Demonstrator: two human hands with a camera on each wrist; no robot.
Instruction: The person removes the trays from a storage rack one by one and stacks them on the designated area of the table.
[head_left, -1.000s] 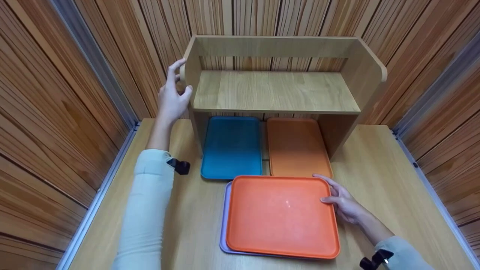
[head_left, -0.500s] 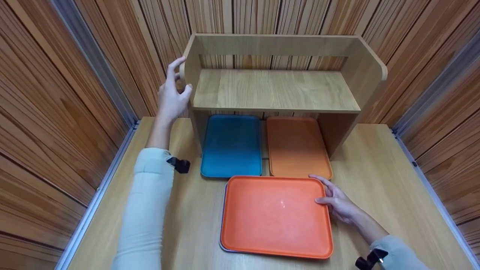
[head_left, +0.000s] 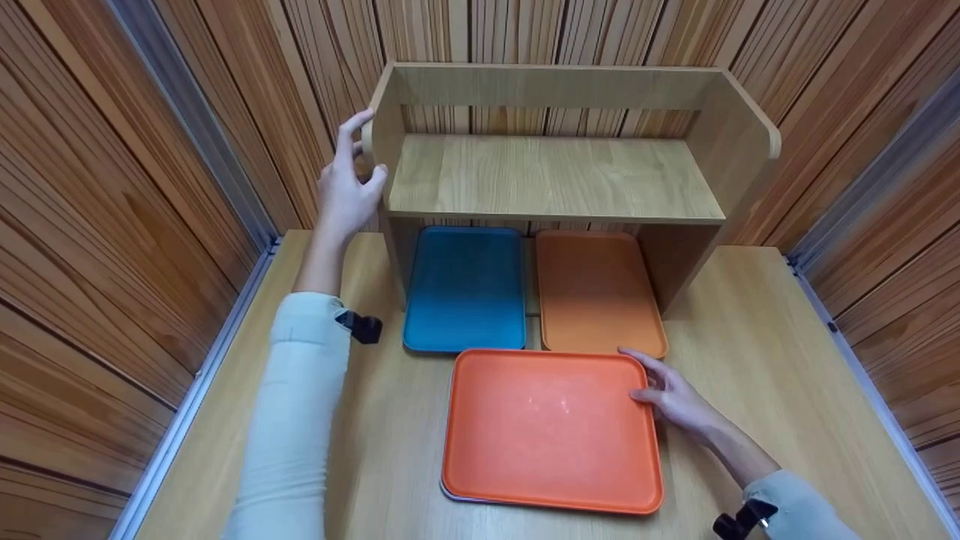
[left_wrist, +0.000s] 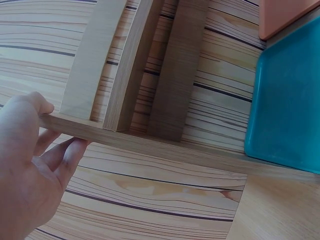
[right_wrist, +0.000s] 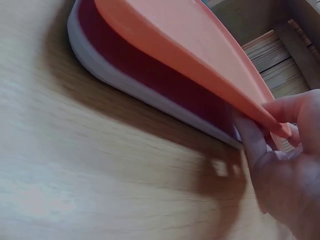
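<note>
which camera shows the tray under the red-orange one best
The right wrist view: from the side it shows the lower tray beneath the red-orange tray. The head view shows only a sliver of rim; the left wrist view, nothing.

The upper shelf [head_left: 555, 176] is free from the front — side panels [head_left: 739, 146] close its ends. Below, the blue tray [head_left: 465, 292] and light-orange tray [head_left: 602, 296] leave a slim gap, the coral tray [head_left: 551, 435] before it.
</note>
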